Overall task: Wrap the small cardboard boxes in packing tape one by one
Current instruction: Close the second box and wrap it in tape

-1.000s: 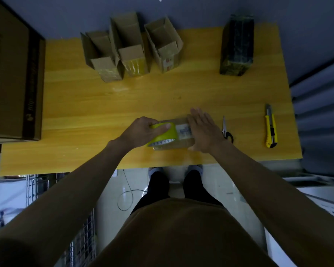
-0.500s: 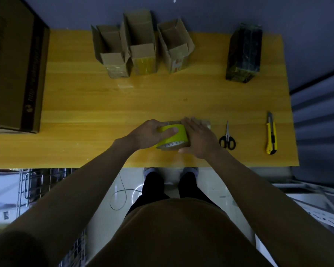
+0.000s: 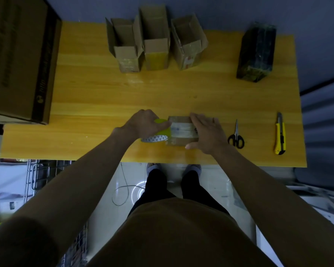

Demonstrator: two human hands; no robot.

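A small cardboard box (image 3: 178, 140) lies near the front edge of the yellow wooden table (image 3: 96, 101), with a strip of clear tape across its top. My left hand (image 3: 143, 125) grips a yellow-green roll of packing tape (image 3: 158, 134) at the box's left side. Flat on the box's right half rests my right hand (image 3: 208, 132), fingers straight, thumb at the box's front edge. Three open small cardboard boxes (image 3: 154, 39) stand in a row at the back of the table.
Black-handled scissors (image 3: 236, 137) and a yellow utility knife (image 3: 280, 136) lie right of the box. A dark wrapped package (image 3: 256, 54) stands at the back right. A large cardboard carton (image 3: 17, 58) fills the left side.
My left hand has drawn the tape roll leftward off the box top to its left side, leaving tape across the top. My right hand stays pressed on the box.
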